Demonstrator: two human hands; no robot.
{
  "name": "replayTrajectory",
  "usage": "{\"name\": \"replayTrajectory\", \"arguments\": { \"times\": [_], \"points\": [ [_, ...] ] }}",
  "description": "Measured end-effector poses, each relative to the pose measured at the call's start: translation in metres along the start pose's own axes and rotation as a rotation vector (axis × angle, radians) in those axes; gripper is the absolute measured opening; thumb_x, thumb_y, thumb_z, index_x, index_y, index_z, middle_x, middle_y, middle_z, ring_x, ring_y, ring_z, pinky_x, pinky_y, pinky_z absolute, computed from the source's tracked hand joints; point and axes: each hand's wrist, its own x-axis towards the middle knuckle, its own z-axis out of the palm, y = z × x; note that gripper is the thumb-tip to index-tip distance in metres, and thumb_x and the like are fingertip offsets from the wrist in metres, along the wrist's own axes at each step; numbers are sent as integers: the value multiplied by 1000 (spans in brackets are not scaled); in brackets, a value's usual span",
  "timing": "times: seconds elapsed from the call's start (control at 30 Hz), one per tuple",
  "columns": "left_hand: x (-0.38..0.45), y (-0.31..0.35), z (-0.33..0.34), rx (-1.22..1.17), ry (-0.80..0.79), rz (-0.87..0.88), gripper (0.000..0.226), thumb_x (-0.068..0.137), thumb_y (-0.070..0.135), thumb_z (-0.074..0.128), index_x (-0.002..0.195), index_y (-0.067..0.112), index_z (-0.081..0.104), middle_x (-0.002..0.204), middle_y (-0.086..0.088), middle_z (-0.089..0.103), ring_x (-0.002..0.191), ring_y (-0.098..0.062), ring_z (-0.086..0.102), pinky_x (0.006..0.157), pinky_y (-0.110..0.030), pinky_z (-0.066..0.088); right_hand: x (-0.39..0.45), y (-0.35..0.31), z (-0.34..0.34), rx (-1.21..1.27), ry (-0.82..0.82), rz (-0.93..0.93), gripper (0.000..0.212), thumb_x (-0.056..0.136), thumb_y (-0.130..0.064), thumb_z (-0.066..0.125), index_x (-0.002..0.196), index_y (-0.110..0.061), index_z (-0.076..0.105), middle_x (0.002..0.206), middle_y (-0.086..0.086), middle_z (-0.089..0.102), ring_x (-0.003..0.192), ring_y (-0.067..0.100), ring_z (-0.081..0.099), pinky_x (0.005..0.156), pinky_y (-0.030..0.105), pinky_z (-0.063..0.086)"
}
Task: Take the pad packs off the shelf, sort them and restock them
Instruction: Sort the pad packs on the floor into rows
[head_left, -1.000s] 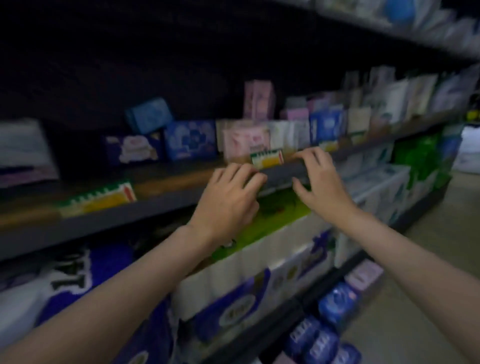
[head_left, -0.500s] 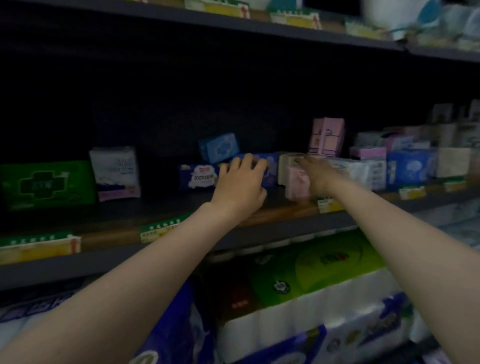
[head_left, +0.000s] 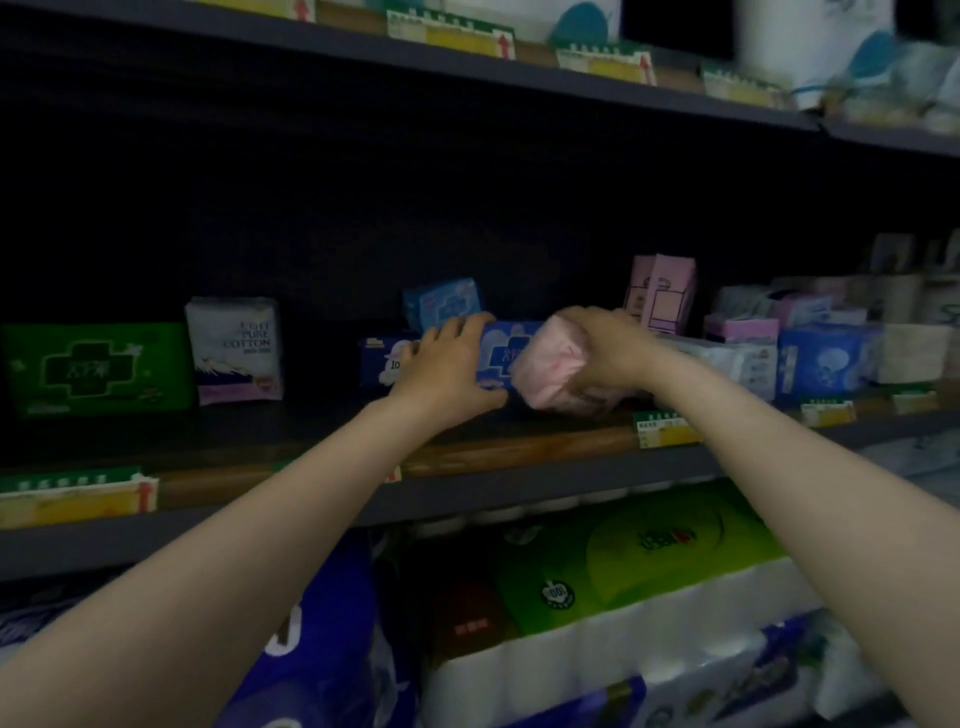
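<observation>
A dark shelf holds pad packs. My left hand grips a blue pack that stands at the shelf's middle, thumb under it and fingers over its top. My right hand is closed on a pink pack, lifted off the shelf and tilted. Another blue pack stands left of my left hand, and a lighter blue pack sits behind. A white and purple cotton pack and a green pack stand further left.
A tall pink box, white, pink and blue packs crowd the shelf's right side. Price tags line the shelf edge. Large tissue and toilet-roll bundles fill the shelf below. An upper shelf hangs overhead.
Both hands went from the shelf edge into the shelf. My right hand took hold of the pink pack and lifted it; my left hand closed on the blue pack. The camera tilted up.
</observation>
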Motion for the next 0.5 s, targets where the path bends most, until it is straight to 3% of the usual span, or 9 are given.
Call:
{"name": "replayTrajectory", "arguments": {
  "times": [0.13,0.27,0.4,0.5],
  "points": [
    [10,-4,-2,-91,-166,-34,98,76,39,73,149,26,9,152,-2,24,136,-27,23,106,-41,26,-3,-31,7,221,-88,-146,83,75,-18,75,144,-24,30,134,5,50,121,22,45,94,30,44],
    [23,-5,2,-101,-212,-53,85,77,35,73,146,27,22,146,-4,35,132,-25,33,104,-38,32,-2,-7,10,472,99,-47,60,85,-6,63,139,-20,39,135,5,51,118,17,51,88,22,41],
    [40,3,15,-95,-246,-22,51,83,39,67,127,25,47,128,-1,50,107,-17,48,84,-31,42,2,57,8,109,304,277,52,89,-9,57,138,-10,40,137,18,45,125,33,43,101,41,41],
    [52,4,25,-90,-209,-52,37,81,39,69,109,23,50,118,1,54,93,-13,48,74,-29,41,3,89,16,-143,127,521,58,89,-32,59,139,-12,36,141,20,35,130,39,32,105,46,30]
  ]
}}
